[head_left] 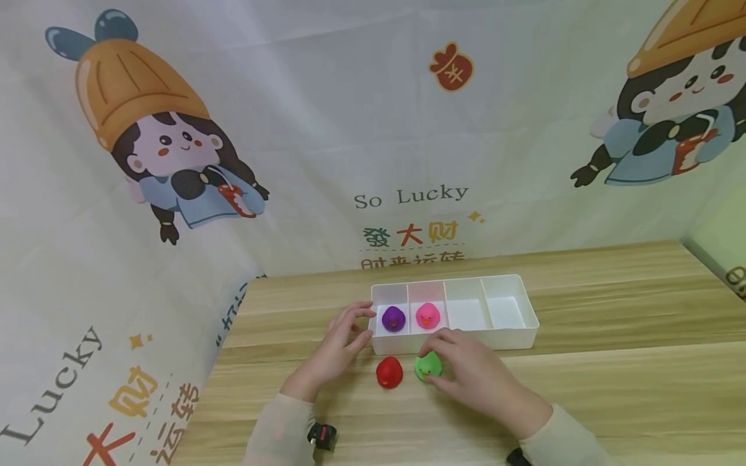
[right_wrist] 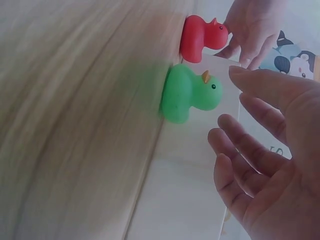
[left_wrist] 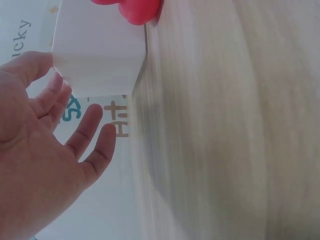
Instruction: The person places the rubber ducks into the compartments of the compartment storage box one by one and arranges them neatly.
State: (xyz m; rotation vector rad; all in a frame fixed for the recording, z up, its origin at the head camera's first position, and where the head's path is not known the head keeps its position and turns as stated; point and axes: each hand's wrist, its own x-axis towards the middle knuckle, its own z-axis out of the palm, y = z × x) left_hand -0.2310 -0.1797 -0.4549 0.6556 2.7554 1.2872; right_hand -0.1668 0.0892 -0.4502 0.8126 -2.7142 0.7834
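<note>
A white box (head_left: 454,341) with a row of compartments stands on the table. Its leftmost compartment holds a purple rubber duck (head_left: 393,319), and a pink rubber duck (head_left: 428,315) sits in the one beside it. My left hand (head_left: 338,346) is at the box's left end, fingers spread, thumb and index finger touching its edge. In front of the box stand a red rubber duck (right_wrist: 196,39) and a green rubber duck (right_wrist: 180,95). Around the green duck my right hand (head_left: 474,372) has its thumb and fingers parted; the right wrist view shows a gap between fingertips and duck.
The wooden table (head_left: 629,310) extends right of the box and toward me. Behind it hangs a printed cloth (head_left: 315,116) with cartoon figures and lettering. Each wrist bears a dark strapped device, the left one (head_left: 322,436) more visible.
</note>
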